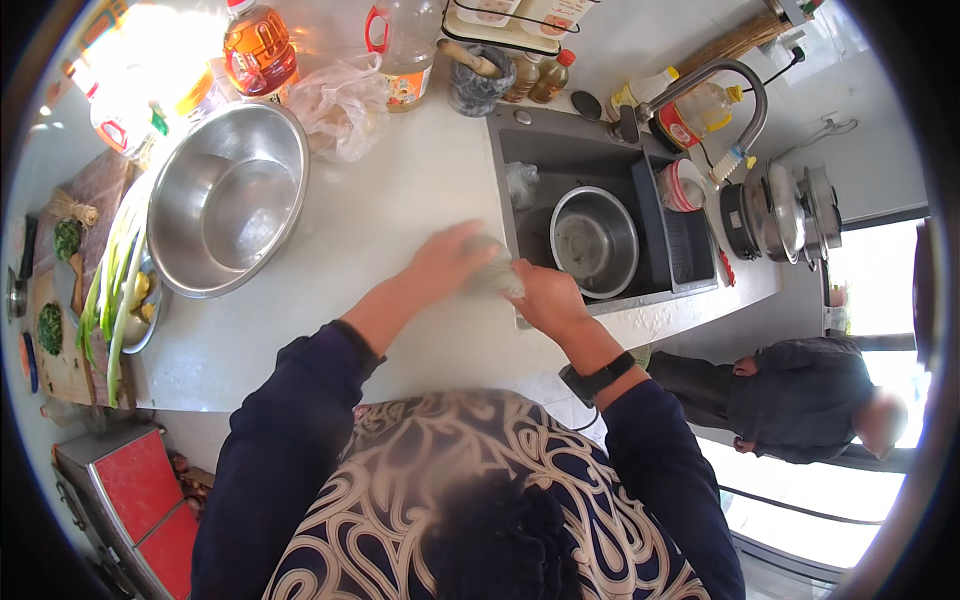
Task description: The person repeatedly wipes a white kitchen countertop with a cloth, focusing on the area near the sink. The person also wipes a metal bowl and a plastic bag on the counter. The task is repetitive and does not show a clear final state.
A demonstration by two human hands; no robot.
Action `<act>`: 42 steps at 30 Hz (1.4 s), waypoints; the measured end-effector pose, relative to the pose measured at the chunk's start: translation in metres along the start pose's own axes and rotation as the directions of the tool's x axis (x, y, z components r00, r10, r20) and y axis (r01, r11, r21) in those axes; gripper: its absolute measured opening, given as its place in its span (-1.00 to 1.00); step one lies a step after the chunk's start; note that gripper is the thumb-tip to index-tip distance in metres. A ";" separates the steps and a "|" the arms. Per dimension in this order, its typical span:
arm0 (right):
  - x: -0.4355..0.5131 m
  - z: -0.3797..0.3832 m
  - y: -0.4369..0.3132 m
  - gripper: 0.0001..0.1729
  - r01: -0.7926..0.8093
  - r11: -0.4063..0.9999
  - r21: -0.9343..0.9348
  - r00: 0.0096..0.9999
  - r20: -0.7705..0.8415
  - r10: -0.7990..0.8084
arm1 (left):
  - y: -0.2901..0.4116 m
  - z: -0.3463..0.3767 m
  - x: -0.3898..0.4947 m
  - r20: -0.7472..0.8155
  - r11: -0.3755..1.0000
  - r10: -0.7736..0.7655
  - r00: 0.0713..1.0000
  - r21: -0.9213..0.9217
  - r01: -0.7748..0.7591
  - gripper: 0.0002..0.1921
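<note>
Over the white counter, just left of the sink, my left hand [444,259] and my right hand [551,298] are both on a pale, greyish-green bundle [493,276]. Motion blurs it, so I cannot tell whether it is vermicelli, a cloth or something else. My right hand grips its near right end, while the fingers of my left hand lie around its far left side. A steel pot [592,244] stands inside the dark sink [517,289], close beyond my right hand. The large steel basin [225,202] rests tilted on the counter to the left.
Scallions [124,300] lie beside the basin, near a cutting board [67,360] with chopped greens. Oil bottles [259,49], a plastic bag [341,109] and a stone mortar [480,82] line the back. A faucet [750,82] arches over the sink. Another person [795,397] stands at the right.
</note>
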State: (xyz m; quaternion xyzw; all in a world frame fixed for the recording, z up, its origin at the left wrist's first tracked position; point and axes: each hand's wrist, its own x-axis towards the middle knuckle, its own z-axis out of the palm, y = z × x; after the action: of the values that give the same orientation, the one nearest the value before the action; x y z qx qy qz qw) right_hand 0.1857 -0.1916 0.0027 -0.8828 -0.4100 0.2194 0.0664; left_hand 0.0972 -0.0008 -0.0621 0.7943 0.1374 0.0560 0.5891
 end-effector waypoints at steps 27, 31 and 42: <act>-0.055 -0.130 -0.012 -0.75 0.473 0.860 -0.191 0.814 -0.278 -0.510 | 0.113 -0.026 -0.043 0.512 0.263 0.200 0.835 -0.849 0.458 -0.11; -0.053 -0.117 -0.006 -0.73 0.260 0.953 -0.154 0.901 -0.316 -0.297 | 0.143 -0.017 -0.050 0.302 0.510 0.076 0.950 -0.830 0.223 -0.08; -0.048 -0.092 -0.001 -0.62 0.214 0.976 0.050 0.926 -0.329 -0.186 | 0.150 0.005 -0.045 -0.083 0.877 0.480 0.874 0.079 -0.474 -0.14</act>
State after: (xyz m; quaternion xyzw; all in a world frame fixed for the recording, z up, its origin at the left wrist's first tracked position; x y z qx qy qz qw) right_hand 0.1983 -0.2213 0.1016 -0.8566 -0.4719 0.0817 0.1920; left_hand 0.0779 -0.0581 0.0821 0.8161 -0.0317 0.2351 0.5269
